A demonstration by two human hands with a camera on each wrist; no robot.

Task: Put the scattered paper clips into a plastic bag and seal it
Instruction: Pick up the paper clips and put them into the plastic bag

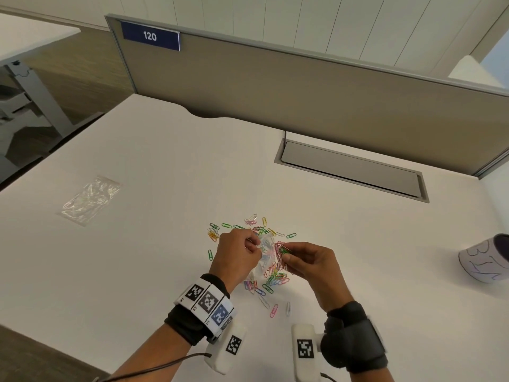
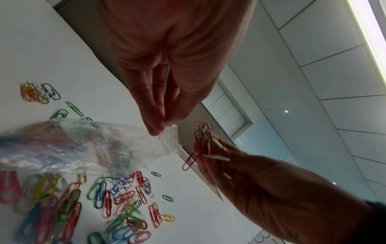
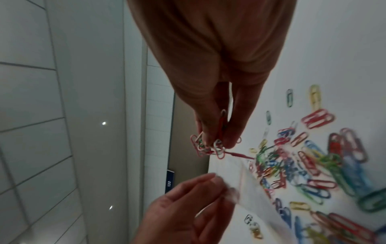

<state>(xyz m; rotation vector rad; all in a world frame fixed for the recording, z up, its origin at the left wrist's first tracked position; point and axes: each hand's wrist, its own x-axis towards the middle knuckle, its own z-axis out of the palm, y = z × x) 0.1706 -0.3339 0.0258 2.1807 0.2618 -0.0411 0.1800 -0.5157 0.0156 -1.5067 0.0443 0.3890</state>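
From the head view, many paper clips [image 1: 271,277] are seen loose on the bench [image 1: 137,161], so filling is partly done and sealing remains. In the left wrist view, the bag [image 2: 83,145], part-filled, is pinched at its mouth by the left hand [image 2: 165,92]. In the right wrist view, a bunch of clips [image 3: 208,147] is pinched by the right hand [image 3: 219,99] beside the mouth.

Two plastic bags: one held [image 1: 263,253], one flat at left [image 1: 89,199]. Two hands [image 1: 237,256] [image 1: 311,264]. One patterned cup [image 1: 486,261]. Paper clips [image 1: 271,279]: perhaps sixty or more, too tangled to count.
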